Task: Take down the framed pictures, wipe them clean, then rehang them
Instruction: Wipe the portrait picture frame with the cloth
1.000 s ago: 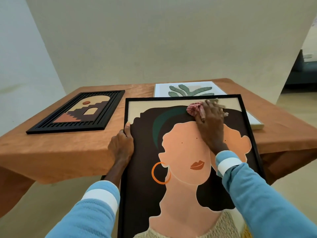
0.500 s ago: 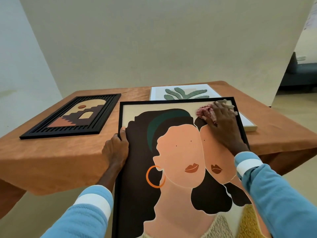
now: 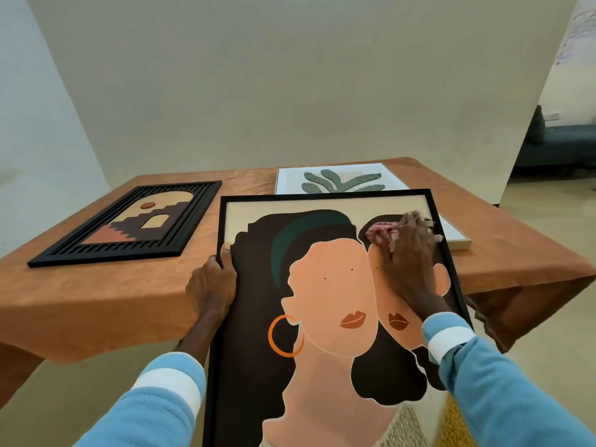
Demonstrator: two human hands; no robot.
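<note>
R hand (image 3: 409,264) holding cloth (image 3: 378,232), L hand (image 3: 212,285) gripping portrait (image 3: 325,304)

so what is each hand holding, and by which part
The left hand grips the portrait by its left frame edge; the right hand holds a bunched pink cloth against its upper right.

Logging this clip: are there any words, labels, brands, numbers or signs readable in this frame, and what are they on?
No text can be read.
large framed picture: two faces only, no lettering.
black arch frame: no lettering.
plant print: no lettering.
cloth: pink and white pattern, no label visible.
purple marks on the far right wall: too blurred to read.
</note>
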